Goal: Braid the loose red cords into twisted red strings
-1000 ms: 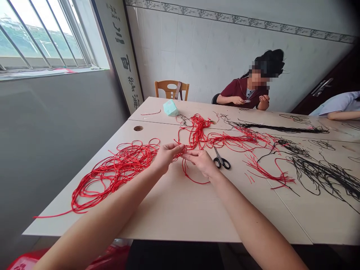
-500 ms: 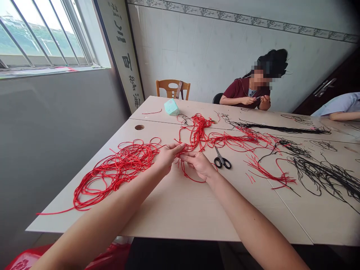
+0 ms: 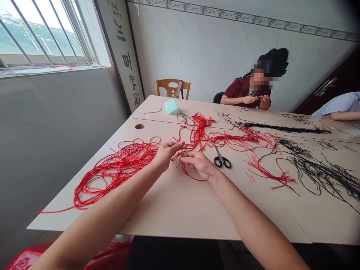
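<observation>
Cord (image 3: 188, 175) pinched well in from the table's (image 3: 180, 213) near edge
It is gripped by left hand (image 3: 166, 153) and right hand (image 3: 199, 164), scissors (image 3: 222, 161) beside.

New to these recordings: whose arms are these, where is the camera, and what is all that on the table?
No machine here: the bare arms belong to a person wearing the camera on the head, so the one view looks forward and down. The left hand and the right hand meet above the table and pinch a short red cord between their fingertips; its loop trails onto the tabletop. Left of them lies a big coil of red cord, beyond them a red tangle, beside the right hand scissors, farther right black cords. A pale green packet sits near the far edge. Another person in a dark red top sits across the table; a light sleeve shows at the right edge.
</observation>
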Demonstrator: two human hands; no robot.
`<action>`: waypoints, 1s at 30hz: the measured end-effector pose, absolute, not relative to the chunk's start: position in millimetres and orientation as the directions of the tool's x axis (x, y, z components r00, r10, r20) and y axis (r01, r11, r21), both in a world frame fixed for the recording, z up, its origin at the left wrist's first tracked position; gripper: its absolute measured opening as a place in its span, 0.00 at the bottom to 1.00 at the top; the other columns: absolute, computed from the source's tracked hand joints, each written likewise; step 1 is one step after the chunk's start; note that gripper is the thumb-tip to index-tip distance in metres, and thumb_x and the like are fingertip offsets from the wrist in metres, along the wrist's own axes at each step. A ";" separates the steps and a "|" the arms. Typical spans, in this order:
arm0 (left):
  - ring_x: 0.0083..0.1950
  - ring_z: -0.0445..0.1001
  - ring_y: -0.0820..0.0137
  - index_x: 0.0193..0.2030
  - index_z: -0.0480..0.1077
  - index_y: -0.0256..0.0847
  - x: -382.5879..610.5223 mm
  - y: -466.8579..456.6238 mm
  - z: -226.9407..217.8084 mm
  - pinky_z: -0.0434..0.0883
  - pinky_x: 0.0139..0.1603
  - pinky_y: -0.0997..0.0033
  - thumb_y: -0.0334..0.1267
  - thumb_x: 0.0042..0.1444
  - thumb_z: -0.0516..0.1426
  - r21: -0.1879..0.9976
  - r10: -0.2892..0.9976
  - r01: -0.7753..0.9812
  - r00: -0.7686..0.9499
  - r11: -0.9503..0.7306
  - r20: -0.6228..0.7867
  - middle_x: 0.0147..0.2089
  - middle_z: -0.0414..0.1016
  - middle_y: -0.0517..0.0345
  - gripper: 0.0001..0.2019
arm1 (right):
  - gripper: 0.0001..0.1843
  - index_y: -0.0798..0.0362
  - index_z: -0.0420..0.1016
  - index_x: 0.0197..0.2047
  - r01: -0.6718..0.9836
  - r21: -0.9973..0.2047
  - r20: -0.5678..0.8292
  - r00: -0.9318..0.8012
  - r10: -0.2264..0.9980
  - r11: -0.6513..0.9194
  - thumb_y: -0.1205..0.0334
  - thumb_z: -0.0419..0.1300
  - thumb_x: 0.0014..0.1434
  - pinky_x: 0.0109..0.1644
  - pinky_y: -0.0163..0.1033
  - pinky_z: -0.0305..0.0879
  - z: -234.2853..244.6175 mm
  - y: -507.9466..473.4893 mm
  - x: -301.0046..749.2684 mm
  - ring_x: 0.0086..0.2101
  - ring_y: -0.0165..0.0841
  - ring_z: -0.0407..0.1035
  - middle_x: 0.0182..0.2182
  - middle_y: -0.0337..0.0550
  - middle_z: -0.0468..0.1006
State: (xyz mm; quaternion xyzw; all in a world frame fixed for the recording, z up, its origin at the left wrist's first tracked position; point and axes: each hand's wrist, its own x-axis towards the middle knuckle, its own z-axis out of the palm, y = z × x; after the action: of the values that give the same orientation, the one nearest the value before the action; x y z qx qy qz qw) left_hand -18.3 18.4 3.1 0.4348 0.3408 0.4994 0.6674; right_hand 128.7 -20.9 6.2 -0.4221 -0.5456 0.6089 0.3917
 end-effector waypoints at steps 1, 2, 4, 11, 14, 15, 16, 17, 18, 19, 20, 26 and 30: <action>0.40 0.74 0.67 0.30 0.74 0.35 -18.5 19.1 3.0 0.66 0.36 0.73 0.43 0.40 0.66 0.920 0.964 -0.373 0.266 0.118 -0.016 0.34 0.78 0.51 0.14 | 0.12 0.56 0.78 0.30 -0.018 -0.994 -0.092 -0.334 0.938 -0.103 0.56 0.66 0.44 0.24 0.32 0.44 6.8 -21.1 128.8 0.22 0.23 0.50 0.25 0.38 0.71; 0.40 0.74 0.67 0.30 0.74 0.35 -18.5 19.7 3.1 0.67 0.37 0.72 0.43 0.40 0.66 0.921 0.965 -0.373 0.260 0.112 -0.012 0.34 0.78 0.51 0.14 | 0.12 0.56 0.77 0.29 -0.019 -0.994 -0.095 -0.333 0.938 -0.108 0.56 0.67 0.43 0.24 0.33 0.43 7.5 -21.3 128.8 0.22 0.23 0.49 0.24 0.37 0.71; 0.39 0.74 0.67 0.30 0.74 0.34 -18.6 20.3 3.5 0.67 0.37 0.71 0.43 0.40 0.66 0.924 0.969 -0.370 0.246 0.098 -0.004 0.33 0.77 0.51 0.14 | 0.13 0.56 0.77 0.28 -0.027 -0.992 -0.105 -0.333 0.937 -0.120 0.56 0.67 0.42 0.24 0.33 0.43 8.3 -21.7 128.5 0.22 0.23 0.49 0.23 0.37 0.70; 0.37 0.74 0.68 0.29 0.73 0.35 -19.0 21.2 2.8 0.66 0.41 0.70 0.43 0.40 0.66 0.936 0.983 -0.347 0.185 0.064 0.001 0.31 0.77 0.53 0.14 | 0.11 0.57 0.77 0.26 -0.024 -0.986 -0.145 -0.380 0.914 -0.167 0.58 0.68 0.41 0.25 0.32 0.44 6.1 -22.2 128.4 0.22 0.22 0.52 0.24 0.37 0.69; 0.37 0.74 0.69 0.28 0.73 0.35 -19.0 21.9 1.5 0.66 0.43 0.69 0.42 0.40 0.66 0.930 0.985 -0.363 0.175 0.065 0.000 0.30 0.76 0.54 0.13 | 0.11 0.57 0.76 0.26 -0.013 -0.984 -0.156 -0.402 0.902 -0.176 0.58 0.68 0.41 0.25 0.33 0.45 4.9 -22.5 128.2 0.21 0.22 0.53 0.24 0.37 0.70; 0.37 0.74 0.69 0.28 0.73 0.35 -18.9 22.0 1.2 0.66 0.43 0.69 0.42 0.40 0.66 0.930 0.984 -0.362 0.178 0.069 -0.003 0.30 0.76 0.54 0.13 | 0.11 0.57 0.76 0.26 -0.009 -0.984 -0.158 -0.405 0.901 -0.177 0.58 0.68 0.41 0.25 0.33 0.45 4.8 -22.7 128.0 0.21 0.22 0.53 0.24 0.37 0.70; 0.37 0.73 0.70 0.28 0.73 0.35 -18.9 22.0 1.0 0.66 0.43 0.69 0.42 0.40 0.66 0.930 0.984 -0.361 0.180 0.069 -0.003 0.30 0.77 0.54 0.13 | 0.11 0.57 0.76 0.26 -0.004 -0.985 -0.159 -0.406 0.900 -0.175 0.58 0.68 0.41 0.25 0.33 0.45 5.0 -22.8 127.7 0.21 0.22 0.52 0.24 0.37 0.69; 0.37 0.73 0.70 0.28 0.73 0.35 -18.9 22.0 1.0 0.66 0.43 0.69 0.42 0.40 0.66 0.930 0.984 -0.362 0.180 0.067 -0.001 0.30 0.77 0.54 0.13 | 0.11 0.57 0.75 0.26 0.004 -0.986 -0.156 -0.407 0.900 -0.169 0.57 0.68 0.41 0.25 0.33 0.45 5.6 -23.0 127.7 0.21 0.22 0.52 0.23 0.36 0.69; 0.37 0.73 0.69 0.29 0.73 0.35 -19.0 22.0 1.3 0.66 0.43 0.69 0.43 0.40 0.66 0.929 0.984 -0.363 0.180 0.065 0.002 0.30 0.77 0.54 0.13 | 0.12 0.57 0.75 0.25 0.015 -0.987 -0.153 -0.407 0.901 -0.160 0.57 0.68 0.41 0.25 0.33 0.45 6.7 -23.2 128.1 0.21 0.22 0.52 0.23 0.36 0.69; 0.37 0.73 0.69 0.29 0.73 0.35 -19.3 22.1 1.9 0.66 0.43 0.69 0.43 0.40 0.66 0.929 0.983 -0.364 0.183 0.063 0.005 0.31 0.77 0.53 0.13 | 0.12 0.57 0.75 0.25 0.033 -0.988 -0.150 -0.407 0.901 -0.149 0.56 0.67 0.42 0.24 0.33 0.44 8.4 -23.4 129.2 0.21 0.22 0.51 0.23 0.36 0.68; 0.37 0.73 0.69 0.29 0.73 0.35 -19.7 22.3 2.7 0.66 0.44 0.69 0.43 0.41 0.66 0.930 0.981 -0.362 0.191 0.061 0.010 0.31 0.77 0.53 0.13 | 0.13 0.57 0.74 0.25 0.057 -0.989 -0.145 -0.407 0.902 -0.133 0.56 0.67 0.42 0.24 0.33 0.44 10.6 -23.5 131.1 0.21 0.22 0.51 0.22 0.36 0.67; 0.39 0.74 0.67 0.29 0.74 0.35 -24.2 24.8 10.1 0.67 0.45 0.67 0.44 0.42 0.65 0.961 0.964 -0.275 0.252 -0.016 0.088 0.32 0.77 0.51 0.13 | 0.13 0.57 0.74 0.27 0.224 -0.974 -0.083 -0.365 0.927 0.001 0.54 0.64 0.45 0.26 0.33 0.46 26.2 -19.3 160.3 0.21 0.23 0.50 0.22 0.35 0.66; 0.36 0.73 0.69 0.29 0.73 0.35 -23.5 24.4 9.6 0.67 0.42 0.68 0.44 0.42 0.65 0.960 0.958 -0.276 0.283 0.040 0.041 0.31 0.76 0.51 0.14 | 0.15 0.56 0.77 0.30 0.381 -0.917 0.029 -0.224 0.974 0.115 0.52 0.62 0.47 0.32 0.35 0.54 26.4 -14.3 176.1 0.26 0.27 0.60 0.25 0.38 0.71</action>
State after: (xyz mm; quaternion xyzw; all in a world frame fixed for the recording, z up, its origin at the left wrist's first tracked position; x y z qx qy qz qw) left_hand -23.5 24.4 9.6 0.4916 0.3469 0.4882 0.6322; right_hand 176.1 -14.3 26.4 -0.5144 -0.6587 0.4218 0.3516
